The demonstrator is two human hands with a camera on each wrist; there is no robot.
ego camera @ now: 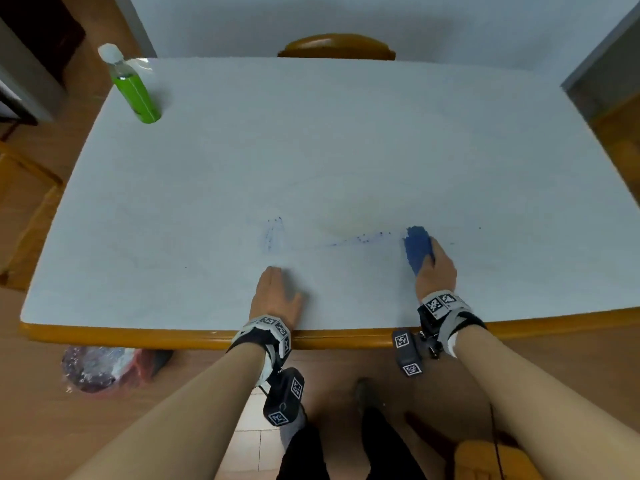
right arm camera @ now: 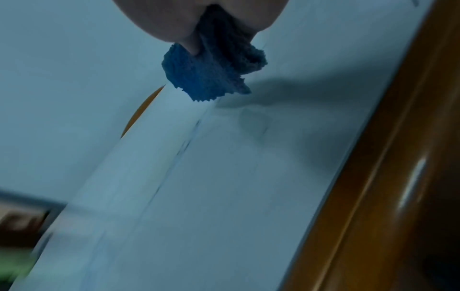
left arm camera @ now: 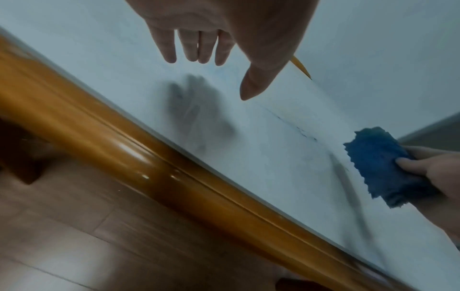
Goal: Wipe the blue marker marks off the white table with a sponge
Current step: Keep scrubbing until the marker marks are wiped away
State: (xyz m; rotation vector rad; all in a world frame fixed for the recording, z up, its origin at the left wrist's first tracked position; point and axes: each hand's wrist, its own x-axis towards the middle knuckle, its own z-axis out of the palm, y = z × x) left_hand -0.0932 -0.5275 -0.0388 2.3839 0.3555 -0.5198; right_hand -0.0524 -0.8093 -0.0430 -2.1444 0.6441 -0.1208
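Gripping sponge [ego camera: 418,248], right hand [ego camera: 437,270] (near table [ego camera: 311,150] edge).

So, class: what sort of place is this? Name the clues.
Probably a home dining room: a white table with a wooden rim, a wooden chair tucked at its far side, wood flooring, and a green drink bottle standing on top.

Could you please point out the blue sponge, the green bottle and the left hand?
blue sponge [ego camera: 418,247], head view, its middle.
green bottle [ego camera: 134,92], head view, its label.
left hand [ego camera: 275,294], head view, its back.
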